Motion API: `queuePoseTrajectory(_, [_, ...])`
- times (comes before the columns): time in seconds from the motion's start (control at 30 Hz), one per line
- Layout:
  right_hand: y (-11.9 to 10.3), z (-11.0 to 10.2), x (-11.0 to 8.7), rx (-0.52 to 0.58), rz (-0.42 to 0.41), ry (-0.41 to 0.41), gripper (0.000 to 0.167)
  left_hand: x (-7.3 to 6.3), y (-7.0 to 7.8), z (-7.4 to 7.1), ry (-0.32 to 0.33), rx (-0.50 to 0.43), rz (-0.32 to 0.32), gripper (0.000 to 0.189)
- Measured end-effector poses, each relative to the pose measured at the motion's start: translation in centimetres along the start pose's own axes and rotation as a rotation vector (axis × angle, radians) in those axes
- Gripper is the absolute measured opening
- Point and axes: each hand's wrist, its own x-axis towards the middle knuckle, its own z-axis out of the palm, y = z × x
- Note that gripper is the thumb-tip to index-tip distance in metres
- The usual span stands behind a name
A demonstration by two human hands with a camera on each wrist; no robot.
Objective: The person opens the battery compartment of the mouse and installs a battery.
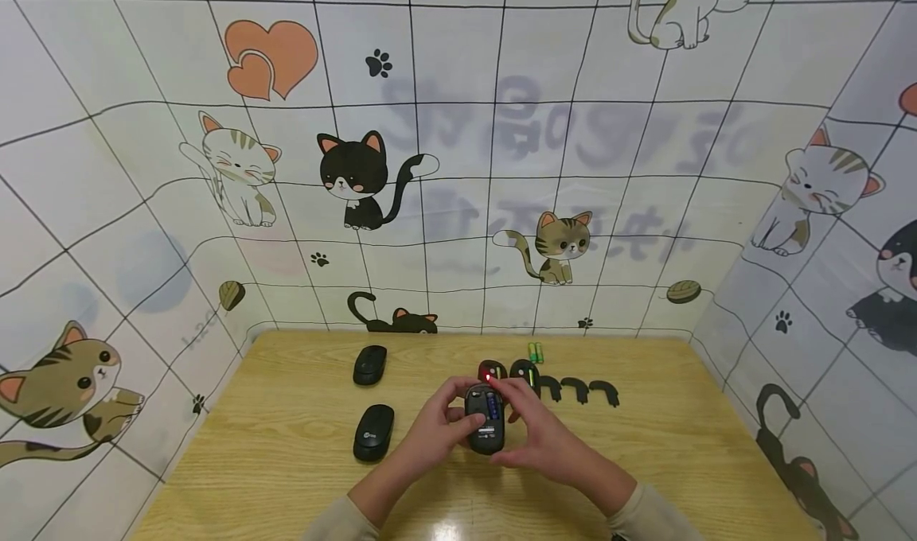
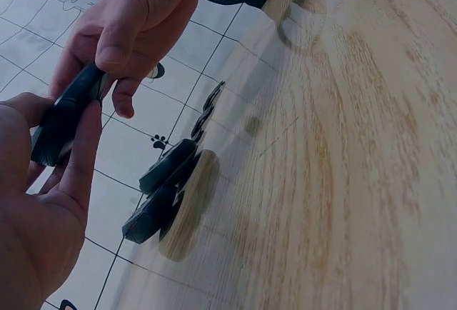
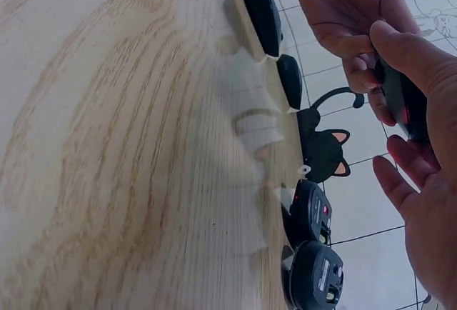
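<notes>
A black computer mouse (image 1: 485,437) is held underside up between both hands, raised off the table in the wrist views. Blue batteries (image 1: 493,406) lie in its uncovered compartment. My left hand (image 1: 438,426) grips its left side, the thumb lying across the underside. On the other side, my right hand (image 1: 540,437) has fingers at the upper right edge and thumb by the lower right corner. Just behind stand two more upturned mice, one (image 1: 490,367) with a red glow and the other (image 1: 525,371) with a green battery showing.
Two black mice, one farther back (image 1: 369,365) and one nearer (image 1: 374,433), sit upright on the wooden table (image 1: 272,461) at left. Several black curved covers (image 1: 575,390) lie at right. Green batteries (image 1: 536,353) lie near the back edge. A cat-print sheet (image 1: 458,231) encloses the table.
</notes>
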Motion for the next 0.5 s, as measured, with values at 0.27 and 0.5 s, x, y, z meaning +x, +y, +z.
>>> queuePoseTrajectory(0.27, [-0.2, 0.1, 0.1, -0.001, 0.023, 0.018, 0.107, -0.2, 0.5, -0.2, -0.024, 0.029, -0.001, 0.054])
queuePoseTrajectory(0.5, [-0.3, 0.0, 0.1, 0.08, 0.057, 0.015, 0.103, -0.4, 0.4, -1.2, -0.129, 0.153, 0.047, 0.094])
